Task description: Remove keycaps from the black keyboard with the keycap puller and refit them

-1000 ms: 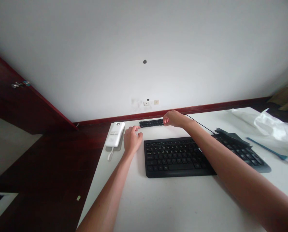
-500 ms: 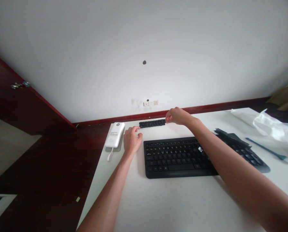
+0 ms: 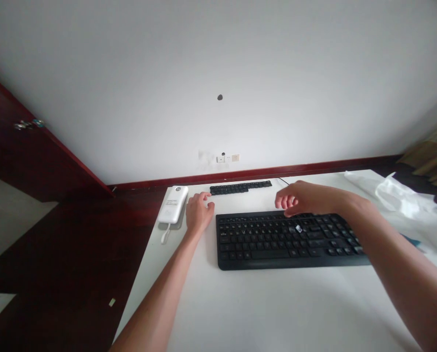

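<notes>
Hovering right hand (image 3: 302, 198), loosely open, over keyboard (image 3: 255, 243); left hand (image 3: 199, 213), open, near black strips (image 3: 229, 189) along table (image 3: 262, 313) far edge; crumpled plastic (image 3: 405, 198) by far-right corner.

Keyboard (image 3: 270, 244): black, lying flat, long side crosswise.
Keycaps (image 3: 229, 189): black, set in close rows beyond keyboard's far edge, right end narrower.

Black plastic keyboard (image 3: 266, 244): right end hidden behind bare right forearm (image 3: 387, 244). Blue piece (image 3: 413, 240) past it mostly blocked, can't identify. Translucent white plastic bag (image 3: 405, 198) cut off at right edge. White rounded power bank (image 3: 173, 205): print illegible.
</notes>
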A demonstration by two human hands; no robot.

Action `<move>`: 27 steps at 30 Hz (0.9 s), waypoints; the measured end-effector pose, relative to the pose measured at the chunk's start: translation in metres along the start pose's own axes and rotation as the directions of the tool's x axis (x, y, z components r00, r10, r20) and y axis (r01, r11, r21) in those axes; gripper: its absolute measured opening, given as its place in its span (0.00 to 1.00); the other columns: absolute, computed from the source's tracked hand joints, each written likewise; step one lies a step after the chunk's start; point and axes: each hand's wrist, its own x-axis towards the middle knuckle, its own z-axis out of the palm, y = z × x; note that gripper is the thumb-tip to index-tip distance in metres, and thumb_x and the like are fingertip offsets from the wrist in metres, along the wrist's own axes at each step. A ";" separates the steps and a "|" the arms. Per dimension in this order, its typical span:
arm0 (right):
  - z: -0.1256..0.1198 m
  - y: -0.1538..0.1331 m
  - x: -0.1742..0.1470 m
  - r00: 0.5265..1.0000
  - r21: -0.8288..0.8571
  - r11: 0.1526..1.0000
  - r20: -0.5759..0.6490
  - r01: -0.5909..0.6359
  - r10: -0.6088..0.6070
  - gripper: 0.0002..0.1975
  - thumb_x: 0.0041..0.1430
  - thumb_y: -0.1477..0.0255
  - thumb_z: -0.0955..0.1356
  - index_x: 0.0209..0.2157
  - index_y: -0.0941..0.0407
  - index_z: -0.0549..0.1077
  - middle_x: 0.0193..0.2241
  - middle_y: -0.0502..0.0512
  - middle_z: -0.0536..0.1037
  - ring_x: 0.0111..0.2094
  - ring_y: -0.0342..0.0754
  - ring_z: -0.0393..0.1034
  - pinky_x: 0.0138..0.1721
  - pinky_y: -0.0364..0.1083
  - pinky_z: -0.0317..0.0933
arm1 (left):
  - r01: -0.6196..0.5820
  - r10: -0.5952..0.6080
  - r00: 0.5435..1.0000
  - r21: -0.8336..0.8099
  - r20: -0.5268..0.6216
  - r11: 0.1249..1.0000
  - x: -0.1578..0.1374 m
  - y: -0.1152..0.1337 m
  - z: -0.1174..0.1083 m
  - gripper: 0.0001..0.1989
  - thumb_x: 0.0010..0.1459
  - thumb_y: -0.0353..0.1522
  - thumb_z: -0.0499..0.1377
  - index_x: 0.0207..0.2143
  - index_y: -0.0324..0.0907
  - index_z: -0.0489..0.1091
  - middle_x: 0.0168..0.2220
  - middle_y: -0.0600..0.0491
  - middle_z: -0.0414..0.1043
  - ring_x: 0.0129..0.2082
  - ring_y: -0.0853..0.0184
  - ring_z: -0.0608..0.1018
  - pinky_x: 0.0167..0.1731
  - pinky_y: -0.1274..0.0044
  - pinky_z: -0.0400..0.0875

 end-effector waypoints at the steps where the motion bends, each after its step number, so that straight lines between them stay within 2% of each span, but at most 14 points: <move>1: 0.006 -0.001 -0.011 1.000 0.011 1.000 0.025 0.004 -0.005 0.13 0.52 0.68 0.73 0.41 0.51 0.81 0.37 0.53 0.83 0.40 0.54 0.78 0.40 0.48 0.68 | 0.000 0.000 1.000 -0.003 -0.003 1.000 0.000 0.000 0.000 0.15 0.57 0.27 0.59 0.46 0.48 0.74 0.42 0.51 0.75 0.44 0.59 0.75 0.46 0.69 0.68; 5: 0.030 -0.001 -0.036 1.000 -0.006 1.000 0.024 -0.001 0.002 0.12 0.54 0.67 0.72 0.41 0.50 0.81 0.40 0.54 0.83 0.42 0.54 0.77 0.41 0.49 0.68 | 0.012 -0.012 1.000 -0.008 -0.001 1.000 0.000 0.000 0.000 0.15 0.58 0.27 0.58 0.46 0.48 0.74 0.42 0.51 0.75 0.44 0.58 0.75 0.46 0.69 0.68; 8: 0.046 0.002 -0.034 0.997 -0.011 0.998 -0.053 0.055 -0.056 0.12 0.56 0.64 0.72 0.42 0.50 0.81 0.43 0.54 0.83 0.43 0.54 0.76 0.42 0.49 0.67 | 0.012 -0.012 1.000 -0.009 0.003 1.000 0.000 0.000 -0.001 0.15 0.57 0.27 0.58 0.46 0.48 0.74 0.43 0.51 0.76 0.44 0.58 0.75 0.46 0.70 0.68; 11: 0.053 0.001 -0.026 0.989 -0.008 0.995 -0.104 0.102 -0.102 0.10 0.59 0.64 0.70 0.40 0.51 0.81 0.40 0.54 0.84 0.41 0.53 0.77 0.41 0.47 0.67 | 0.006 -0.006 1.000 -0.016 0.002 1.000 0.000 0.000 -0.001 0.15 0.57 0.27 0.58 0.46 0.48 0.74 0.43 0.51 0.76 0.45 0.58 0.75 0.46 0.70 0.68; 15: 0.048 -0.005 -0.017 0.991 0.004 0.992 -0.048 0.124 -0.123 0.10 0.58 0.68 0.69 0.38 0.52 0.83 0.34 0.53 0.84 0.36 0.51 0.78 0.38 0.46 0.68 | 0.001 -0.001 1.000 -0.019 -0.015 1.000 0.000 0.000 -0.001 0.14 0.57 0.27 0.59 0.46 0.48 0.74 0.42 0.51 0.76 0.44 0.59 0.75 0.45 0.70 0.68; 18: 0.033 -0.001 -0.003 0.994 0.074 0.991 0.004 0.112 -0.112 0.09 0.57 0.66 0.71 0.37 0.52 0.83 0.32 0.52 0.85 0.35 0.52 0.79 0.36 0.46 0.68 | 0.001 -0.001 1.000 -0.019 -0.012 1.000 -0.001 0.001 -0.001 0.15 0.57 0.27 0.59 0.46 0.47 0.74 0.42 0.52 0.76 0.43 0.59 0.75 0.44 0.70 0.68; 21: 0.015 0.013 0.024 0.988 0.105 0.994 -0.154 0.036 -0.020 0.10 0.53 0.63 0.73 0.33 0.53 0.83 0.31 0.53 0.84 0.35 0.53 0.78 0.37 0.47 0.68 | 0.011 -0.011 1.000 -0.015 -0.001 1.000 -0.001 0.001 -0.002 0.14 0.58 0.27 0.59 0.46 0.47 0.74 0.43 0.52 0.76 0.44 0.58 0.75 0.45 0.69 0.67; 22: 0.010 0.018 0.035 0.982 0.144 0.990 -0.189 0.006 0.022 0.11 0.52 0.62 0.73 0.32 0.54 0.83 0.29 0.54 0.84 0.34 0.53 0.78 0.37 0.48 0.68 | 0.016 -0.016 1.000 -0.014 0.002 1.000 -0.001 0.002 -0.002 0.14 0.58 0.27 0.59 0.45 0.47 0.74 0.43 0.52 0.76 0.44 0.58 0.75 0.45 0.69 0.67; 24: 0.006 0.028 0.055 0.983 0.338 0.940 -0.153 -0.047 0.104 0.15 0.49 0.59 0.75 0.31 0.56 0.83 0.28 0.56 0.82 0.32 0.52 0.76 0.37 0.49 0.70 | 0.024 -0.024 1.000 -0.013 0.008 1.000 -0.001 0.002 -0.002 0.14 0.58 0.27 0.59 0.46 0.47 0.74 0.44 0.52 0.76 0.45 0.58 0.75 0.46 0.69 0.67; 27: 0.008 0.035 0.075 0.990 0.652 0.755 -0.046 -0.069 0.130 0.20 0.44 0.56 0.79 0.33 0.57 0.84 0.33 0.58 0.83 0.36 0.50 0.75 0.44 0.50 0.72 | 0.029 -0.029 0.999 -0.013 0.016 0.999 -0.001 0.003 -0.003 0.15 0.58 0.27 0.59 0.46 0.48 0.74 0.44 0.52 0.76 0.45 0.59 0.74 0.47 0.69 0.67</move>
